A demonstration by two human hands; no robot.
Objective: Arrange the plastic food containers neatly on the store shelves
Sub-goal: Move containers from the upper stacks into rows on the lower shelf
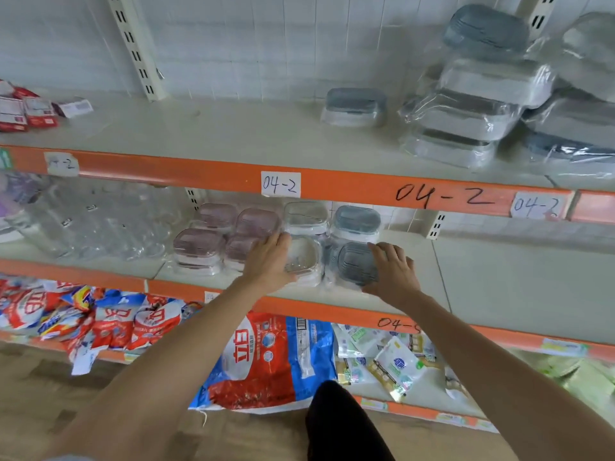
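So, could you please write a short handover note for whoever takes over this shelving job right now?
Left hand: fingers flat on the clear-lidded container at the middle shelf front.
Right hand: fingers against the grey-lidded container beside it.
Done: small containers grouped on the middle shelf, pink-lidded ones on the left.
Left: square up the front two; the wrapped stack on the upper shelf leans untidily, and one grey-lidded box sits alone.
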